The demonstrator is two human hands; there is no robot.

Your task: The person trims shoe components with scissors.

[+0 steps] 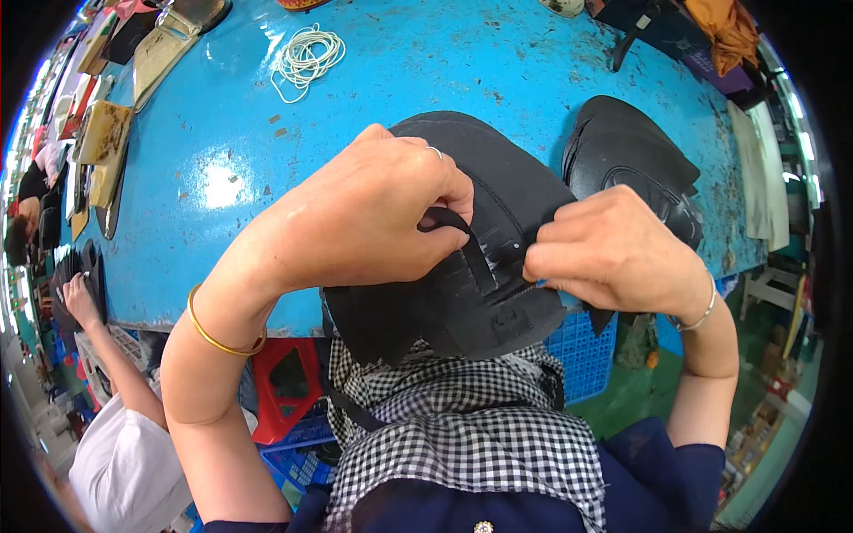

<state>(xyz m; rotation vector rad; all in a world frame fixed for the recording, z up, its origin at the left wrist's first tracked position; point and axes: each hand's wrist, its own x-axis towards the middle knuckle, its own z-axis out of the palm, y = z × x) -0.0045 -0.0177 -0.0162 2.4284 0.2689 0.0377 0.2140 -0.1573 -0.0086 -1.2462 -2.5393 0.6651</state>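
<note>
A stack of black shaped panels (515, 164), like leather shoe-upper pieces with a stitched curved line, lies over the table's near edge and my lap. My left hand (373, 209) is closed in a pinch on a narrow black strap (480, 266), which loops up from the top panel. Close to the panel's right side, my right hand (613, 249) is closed with its fingertips at the surface. A tiny blue bit shows at its thumb; what it grips is hidden. More black panels (622, 147) are stacked to the right.
The blue worktable (444, 53) carries a coil of white cord (308, 58) at the back. Worn boards (105, 147) line the left edge. A dark box (649, 40) stands back right. Below are a red stool (286, 382) and a blue crate (582, 351). A co-worker's hand (82, 302) is at left.
</note>
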